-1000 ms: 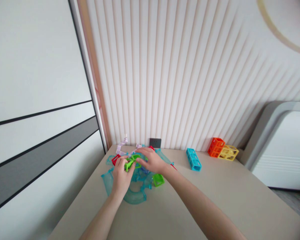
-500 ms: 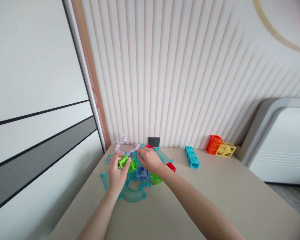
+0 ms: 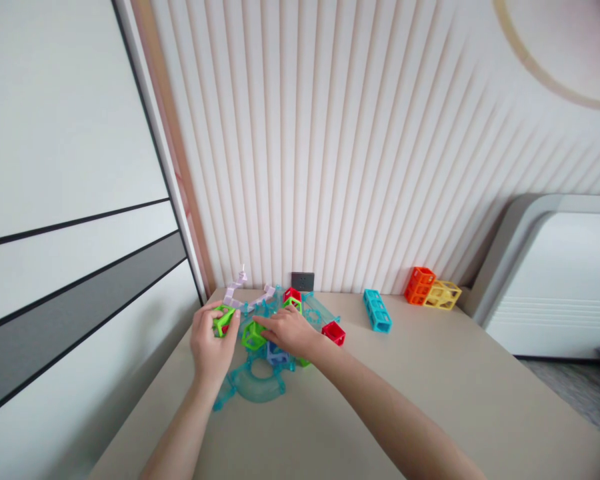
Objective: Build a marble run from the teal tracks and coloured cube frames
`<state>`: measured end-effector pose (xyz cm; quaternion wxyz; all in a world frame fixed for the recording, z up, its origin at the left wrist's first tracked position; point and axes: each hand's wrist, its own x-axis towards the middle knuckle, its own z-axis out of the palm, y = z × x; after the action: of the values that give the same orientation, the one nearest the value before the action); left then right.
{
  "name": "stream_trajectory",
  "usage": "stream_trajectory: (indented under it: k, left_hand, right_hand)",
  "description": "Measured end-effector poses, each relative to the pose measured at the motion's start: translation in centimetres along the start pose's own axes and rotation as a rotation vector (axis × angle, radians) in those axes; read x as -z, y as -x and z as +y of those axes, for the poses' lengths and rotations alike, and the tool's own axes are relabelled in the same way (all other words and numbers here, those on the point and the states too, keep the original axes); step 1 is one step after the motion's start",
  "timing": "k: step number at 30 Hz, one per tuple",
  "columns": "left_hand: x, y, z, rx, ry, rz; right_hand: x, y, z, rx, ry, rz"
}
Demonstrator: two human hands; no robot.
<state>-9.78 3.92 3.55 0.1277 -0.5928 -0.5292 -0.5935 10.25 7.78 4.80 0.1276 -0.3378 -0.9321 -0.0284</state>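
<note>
Your left hand (image 3: 211,343) is at the left end of the toy pile on the table (image 3: 430,400). Its fingers are curled around a small green frame (image 3: 223,319) and grip it. The frame sits just above the table, to the left of the blue track (image 3: 260,387).

The blue track is a see-through curved piece. It lies flat on the table, right in front of both your hands. Behind it, close to the wall, some pale purple pieces (image 3: 245,293) stick up.

A green cube (image 3: 253,336) sits just right of the green frame and just behind the blue track. Your right hand (image 3: 287,330) lies over the pile with its fingers stretched out flat, not closed. The fingertips touch the green cube. You cannot tell if they press on it.

A blue cube (image 3: 276,353) peeks out under your right hand, beside the track. A red cube (image 3: 333,332) lies just right of that hand.

Further right of the track, well apart from the pile, a long teal block (image 3: 377,311) lies on the table. An orange block (image 3: 419,285) and a yellow block (image 3: 443,295) sit side by side, touching, near the wall at the far right.
</note>
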Motion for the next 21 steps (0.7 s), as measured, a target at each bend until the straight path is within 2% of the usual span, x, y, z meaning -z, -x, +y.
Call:
stream_trajectory:
  k: [3,6,8,10,12,13,17,20,21]
  left_hand:
    - [0.8,-0.5,-2.3,-0.003,-0.169,-0.158]
    - [1.6,-0.5,-5.2,0.096,-0.35,-0.34]
    - [1.9,-0.4,-6.9,0.166,-0.433,-0.405]
    - [2.1,-0.2,-8.1,0.23,-0.471,-0.412]
    - [2.1,-0.2,-8.8,0.289,-0.446,-0.375]
    - [2.1,-0.3,-9.0,0.314,-0.423,-0.349]
    - [1.8,-0.6,-9.3,0.38,-0.375,-0.28]
    - [1.3,-0.5,-9.4,0.414,-0.367,-0.29]
    - [1.1,-0.4,-9.4,0.424,-0.361,-0.299]
  right_hand:
    - [0.3,0.0,-0.3,-0.006,0.009,-0.013]
    - [0.8,0.4,-0.2,-0.021,-0.028,0.053]
    - [1.2,1.2,0.5,-0.066,-0.066,0.124]
    - [1.5,2.5,1.8,-0.164,-0.08,0.191]
    - [1.7,4.5,3.7,-0.321,-0.046,0.243]
    - [1.9,5.8,4.8,-0.432,-0.016,0.274]
    - [2.0,11.6,9.4,-0.694,0.063,0.342]
    - [1.4,15.8,12.1,-0.871,0.117,0.353]
    - [1.1,17.0,12.6,-0.937,0.152,0.314]
